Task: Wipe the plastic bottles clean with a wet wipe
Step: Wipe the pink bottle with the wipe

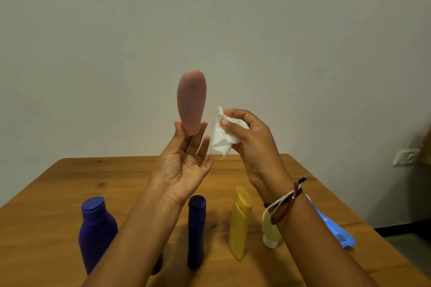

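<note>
Head view: wiping looks to be under way on one bottle, with the others, as far as I can judge, yet to be done or already back in line (nothing on their surfaces tells which). The left hand (180,165) is mostly open, palm toward the camera, and pinches only with thumb and fingertips the narrow capped end of a smooth, matte pink plastic bottle (191,100), teardrop-shaped, held upside down with its rounded base up in the air above the table. The right hand (251,140) is curled closed around a crumpled white wet wipe (221,140), soft and creased, just beside the pink bottle's lower end but apart from it, so no contact at this instant.

On the warm-grained wooden table (58,193) stand a broad dark blue plastic bottle with a flat cap (96,230), a slim dark blue cylindrical bottle (196,230), a flattened yellow plastic bottle with a slanted cap (240,219) and a small translucent yellowish squeeze bottle on its white cap (270,233), partly behind the right wrist. A glossy blue plastic pack (338,233) lies at the right edge.
</note>
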A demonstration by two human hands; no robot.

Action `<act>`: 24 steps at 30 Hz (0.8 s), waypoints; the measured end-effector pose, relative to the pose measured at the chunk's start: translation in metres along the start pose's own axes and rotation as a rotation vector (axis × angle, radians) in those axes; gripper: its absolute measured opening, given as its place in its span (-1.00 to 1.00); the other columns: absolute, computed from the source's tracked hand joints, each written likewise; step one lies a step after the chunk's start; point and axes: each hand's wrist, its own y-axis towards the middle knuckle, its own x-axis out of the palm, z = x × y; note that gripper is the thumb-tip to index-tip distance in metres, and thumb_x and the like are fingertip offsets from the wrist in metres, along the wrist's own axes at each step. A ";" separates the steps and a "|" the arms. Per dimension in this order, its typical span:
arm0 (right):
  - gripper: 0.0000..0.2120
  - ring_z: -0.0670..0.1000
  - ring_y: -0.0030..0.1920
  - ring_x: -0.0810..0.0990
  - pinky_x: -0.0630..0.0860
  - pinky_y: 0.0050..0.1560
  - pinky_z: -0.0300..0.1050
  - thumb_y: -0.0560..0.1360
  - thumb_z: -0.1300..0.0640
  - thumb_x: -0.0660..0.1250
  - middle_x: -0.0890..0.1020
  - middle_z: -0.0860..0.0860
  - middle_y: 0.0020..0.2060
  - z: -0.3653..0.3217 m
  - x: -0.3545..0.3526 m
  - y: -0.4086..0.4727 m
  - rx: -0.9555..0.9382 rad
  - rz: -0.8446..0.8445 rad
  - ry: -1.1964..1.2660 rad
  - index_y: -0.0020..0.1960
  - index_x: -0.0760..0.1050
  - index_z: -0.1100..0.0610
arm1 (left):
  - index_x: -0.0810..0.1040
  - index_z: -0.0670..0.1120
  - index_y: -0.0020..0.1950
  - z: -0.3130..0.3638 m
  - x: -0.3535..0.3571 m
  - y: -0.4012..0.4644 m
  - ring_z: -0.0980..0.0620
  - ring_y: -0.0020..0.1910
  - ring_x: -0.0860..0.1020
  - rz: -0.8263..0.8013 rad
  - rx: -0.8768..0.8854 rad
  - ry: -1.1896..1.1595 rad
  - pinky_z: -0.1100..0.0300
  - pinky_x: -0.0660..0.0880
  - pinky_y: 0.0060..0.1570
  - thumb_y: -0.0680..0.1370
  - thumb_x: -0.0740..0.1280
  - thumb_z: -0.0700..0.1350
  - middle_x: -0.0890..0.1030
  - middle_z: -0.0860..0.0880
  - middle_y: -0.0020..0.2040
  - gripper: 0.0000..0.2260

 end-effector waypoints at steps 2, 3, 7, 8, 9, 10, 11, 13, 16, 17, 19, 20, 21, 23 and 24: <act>-0.90 0.03 -0.04 0.65 0.62 -0.11 -0.11 0.47 0.19 0.39 0.65 0.02 -0.05 0.001 0.005 -0.002 0.021 -0.010 0.035 -0.03 0.58 0.04 | 0.64 -0.12 0.06 -0.003 0.001 0.000 -0.06 0.17 0.61 -0.009 0.024 0.029 -0.04 0.42 0.26 0.44 0.35 0.12 0.68 -0.03 0.10 -0.64; -0.90 0.06 -0.03 0.65 0.61 -0.08 -0.09 0.47 0.17 0.39 0.66 0.05 -0.04 0.003 0.008 -0.003 0.021 -0.015 0.044 -0.01 0.58 0.07 | 0.63 -0.12 0.09 -0.005 0.002 0.000 -0.06 0.11 0.64 -0.012 0.032 0.048 -0.01 0.46 0.21 0.43 0.35 0.12 0.68 -0.05 0.09 -0.62; -0.91 0.06 -0.06 0.66 0.60 -0.07 -0.09 0.49 0.20 0.36 0.68 0.08 -0.06 0.011 0.014 -0.007 0.076 -0.023 0.116 -0.05 0.59 0.05 | 0.61 -0.08 0.10 -0.009 0.004 -0.002 -0.05 0.01 0.67 0.004 0.028 0.094 0.04 0.52 0.06 0.42 0.33 0.14 0.64 -0.09 0.17 -0.62; -0.91 0.07 -0.05 0.66 0.60 -0.05 -0.07 0.49 0.21 0.36 0.68 0.08 -0.07 0.012 0.014 -0.007 0.099 -0.026 0.125 -0.05 0.59 0.06 | 0.61 -0.07 0.08 -0.009 0.003 -0.001 -0.06 0.03 0.66 0.016 0.022 0.105 0.03 0.51 0.08 0.44 0.33 0.15 0.62 -0.10 0.20 -0.63; -0.91 0.08 -0.05 0.66 0.60 -0.03 -0.04 0.49 0.21 0.36 0.68 0.08 -0.07 0.013 0.014 -0.006 0.121 -0.029 0.122 -0.04 0.59 0.07 | 0.61 -0.07 0.08 -0.008 0.003 -0.001 -0.08 0.07 0.63 0.024 0.015 0.109 0.02 0.49 0.11 0.45 0.32 0.15 0.61 -0.11 0.23 -0.64; -0.90 0.10 -0.04 0.66 0.61 -0.02 -0.02 0.48 0.21 0.36 0.68 0.09 -0.07 0.014 0.013 -0.006 0.141 -0.037 0.108 -0.02 0.60 0.09 | 0.61 -0.08 0.08 -0.007 0.002 -0.001 -0.11 0.12 0.61 0.028 0.005 0.106 0.01 0.47 0.14 0.46 0.32 0.15 0.60 -0.12 0.24 -0.64; -0.88 0.11 -0.04 0.66 0.61 -0.02 -0.01 0.48 0.21 0.36 0.68 0.10 -0.06 0.014 0.012 -0.005 0.158 -0.047 0.087 0.00 0.59 0.11 | 0.60 -0.09 0.10 -0.007 0.002 -0.001 -0.14 0.17 0.59 0.028 -0.007 0.097 0.00 0.46 0.18 0.47 0.32 0.14 0.59 -0.13 0.25 -0.64; -0.87 0.10 -0.06 0.67 0.61 -0.06 -0.04 0.46 0.21 0.38 0.69 0.10 -0.08 0.014 0.008 -0.004 0.178 -0.070 0.041 0.01 0.60 0.13 | 0.59 -0.12 0.16 -0.006 0.002 -0.001 -0.19 0.20 0.56 0.018 -0.029 0.064 -0.04 0.46 0.22 0.46 0.35 0.12 0.59 -0.16 0.25 -0.60; -0.89 0.02 -0.17 0.68 0.59 -0.23 -0.15 0.43 0.17 0.42 0.69 0.05 -0.15 0.010 -0.002 -0.001 0.168 -0.065 -0.005 -0.04 0.61 0.10 | 0.52 -0.12 0.30 -0.005 0.003 -0.001 -0.15 0.23 0.54 0.016 -0.004 0.044 -0.07 0.47 0.22 0.37 0.40 0.08 0.62 -0.12 0.17 -0.46; -0.90 -0.02 -0.22 0.68 0.56 -0.30 -0.19 0.42 0.19 0.42 0.69 0.03 -0.18 0.007 -0.006 0.001 0.159 -0.038 0.016 -0.05 0.61 0.10 | 0.50 -0.10 0.31 -0.004 0.004 -0.001 -0.11 0.23 0.54 0.029 0.029 0.057 -0.02 0.49 0.20 0.34 0.41 0.06 0.62 -0.09 0.14 -0.44; -0.92 -0.07 -0.27 0.66 0.52 -0.39 -0.22 0.44 0.24 0.40 0.68 -0.01 -0.23 -0.001 -0.017 0.006 0.128 0.017 0.115 -0.08 0.60 0.12 | 0.52 -0.09 0.23 0.001 0.003 -0.002 -0.07 0.16 0.59 0.045 0.139 0.083 0.04 0.57 0.09 0.33 0.43 -0.01 0.63 -0.08 0.11 -0.51; -0.91 -0.08 -0.26 0.66 0.53 -0.37 -0.22 0.45 0.26 0.38 0.68 -0.02 -0.24 -0.005 -0.021 0.008 0.107 0.040 0.166 -0.08 0.60 0.12 | 0.55 -0.10 0.17 0.004 0.002 -0.002 -0.05 0.09 0.64 0.046 0.207 0.106 0.06 0.61 0.02 0.34 0.44 -0.06 0.65 -0.08 0.10 -0.59; -0.90 -0.08 -0.23 0.66 0.54 -0.33 -0.22 0.46 0.27 0.37 0.68 -0.03 -0.23 -0.009 -0.026 0.009 0.081 0.058 0.201 -0.07 0.60 0.11 | 0.57 -0.09 0.13 0.007 0.001 -0.003 -0.02 0.04 0.66 0.046 0.276 0.156 0.11 0.62 -0.05 0.36 0.44 -0.09 0.67 -0.07 0.07 -0.65; -0.87 -0.07 -0.17 0.66 0.56 -0.27 -0.22 0.47 0.29 0.36 0.68 -0.04 -0.19 -0.015 -0.031 0.010 0.026 0.078 0.215 -0.06 0.60 0.09 | 0.60 -0.06 0.10 0.012 0.000 -0.004 0.02 0.02 0.66 0.042 0.409 0.325 0.21 0.60 -0.09 0.39 0.42 -0.09 0.69 0.01 0.01 -0.71; -0.85 -0.07 -0.15 0.66 0.56 -0.25 -0.22 0.47 0.29 0.35 0.68 -0.05 -0.17 -0.016 -0.031 0.009 0.000 0.083 0.188 -0.05 0.60 0.08 | 0.60 -0.04 0.11 0.014 0.000 -0.004 0.03 0.05 0.65 0.041 0.463 0.404 0.23 0.59 -0.07 0.40 0.42 -0.07 0.68 0.02 0.02 -0.71</act>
